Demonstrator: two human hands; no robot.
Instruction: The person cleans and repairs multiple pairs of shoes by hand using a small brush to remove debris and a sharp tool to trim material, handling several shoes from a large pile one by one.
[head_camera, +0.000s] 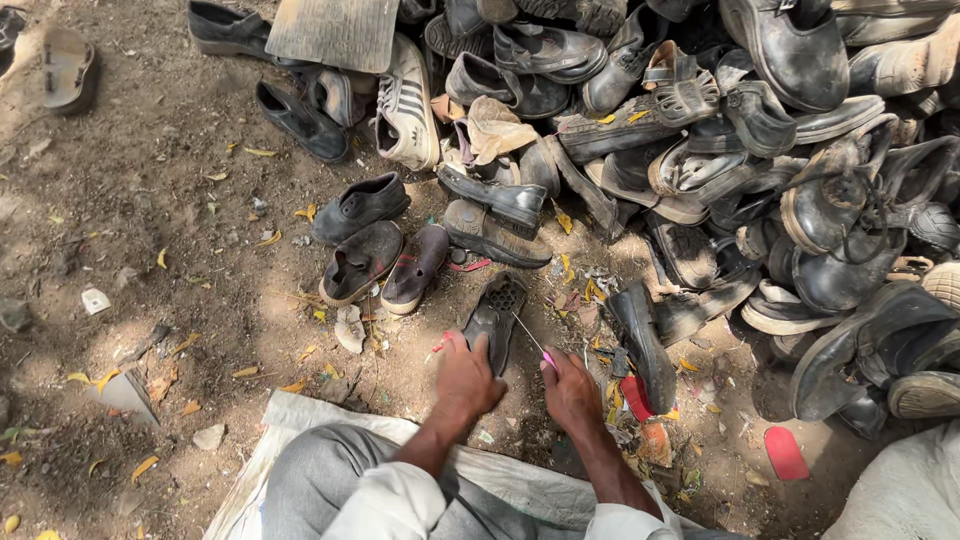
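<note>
Two hands work close together: left hand (467, 377) fingers press down the dark, stiff rubber shoe sole (495, 318) on the dirt ground (180, 200); right hand (570, 388) pinches a thin pink-handled awl (531, 337). Sole looks light, best held at its edges.

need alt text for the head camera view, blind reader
Seen from above, a seated person's left hand presses a black shoe sole to the dirt ground while the right hand holds a thin pink-handled tool against it. A big heap of worn dark shoes fills the upper right.
</note>
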